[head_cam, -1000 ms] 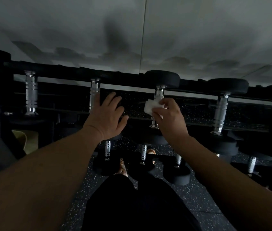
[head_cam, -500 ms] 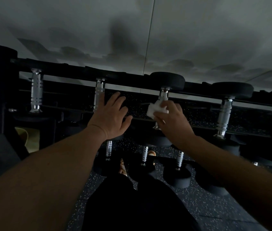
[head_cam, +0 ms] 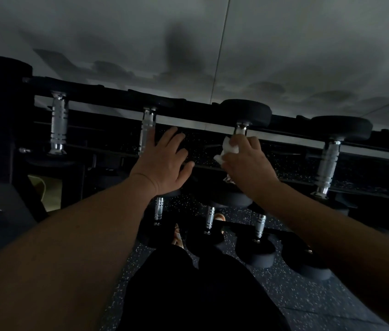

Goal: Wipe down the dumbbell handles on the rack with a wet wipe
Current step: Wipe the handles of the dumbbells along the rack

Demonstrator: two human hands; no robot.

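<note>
1. Head view, upper rack: the right hand (head_cam: 248,163) was curled round the white wet wipe (head_cam: 228,149), wrapping it about the third chrome handle (head_cam: 240,130) from the left on the top tier, so the cloth met the metal all round. Only the handle's top end showed above the fingers.
2. Same view, left side: the left hand (head_cam: 162,161) lay released, fingers straight and spread, beside the second handle (head_cam: 147,132); it seemed to rest on that dumbbell's dark head, probably as a brace (contact was hard to confirm in the dim light).
3. Same view, remainder: the far-left handle (head_cam: 58,125) and the right-hand handle (head_cam: 327,166) stood untouched, with shorter handles (head_cam: 210,219) on the lower tier above the speckled floor (head_cam: 272,280). I judged the wiping mid-row, with handles to the right pending.
</note>
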